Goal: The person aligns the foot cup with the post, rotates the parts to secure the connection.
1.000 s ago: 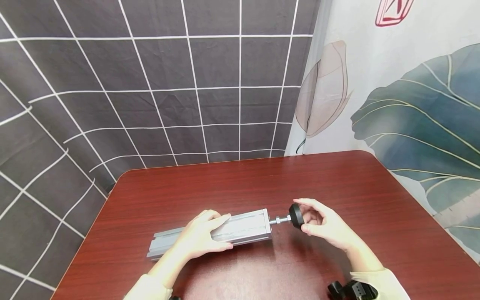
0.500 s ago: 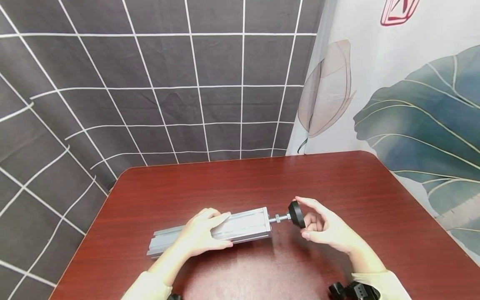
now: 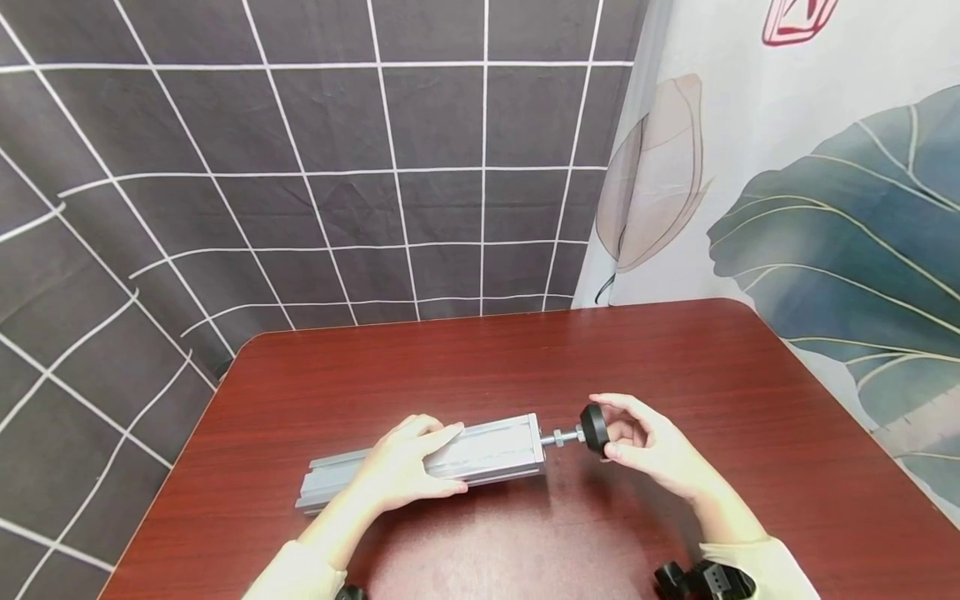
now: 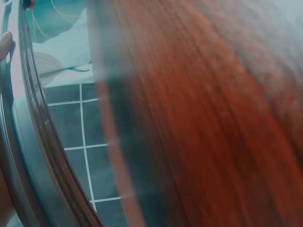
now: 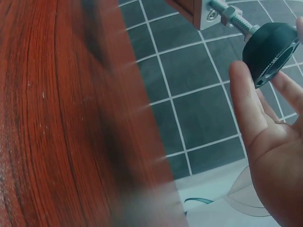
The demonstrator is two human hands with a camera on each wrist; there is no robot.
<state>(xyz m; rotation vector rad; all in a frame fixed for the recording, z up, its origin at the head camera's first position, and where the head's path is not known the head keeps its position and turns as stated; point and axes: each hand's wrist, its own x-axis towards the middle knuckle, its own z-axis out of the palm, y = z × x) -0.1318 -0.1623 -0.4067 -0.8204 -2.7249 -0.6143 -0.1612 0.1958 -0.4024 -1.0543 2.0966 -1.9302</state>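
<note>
Grey metal bar at six o'clock of the red-brown table, both hands on it.
Bar's plain end points between eight and nine o'clock; the other, toward three, carries a threaded rod, a hex nut and a black round foot. Left hand straddles the bar's middle and grips it, thumb and index finger spread wide, the rest over the far side. Right hand, three o'clock of the foot, half open, holds the foot's rim between curled fingers and thumb. Black device at the right wrist, five o'clock of the foot. Grey gridded curtain from eleven to twelve, leaf-printed white curtain at one to two.
</note>
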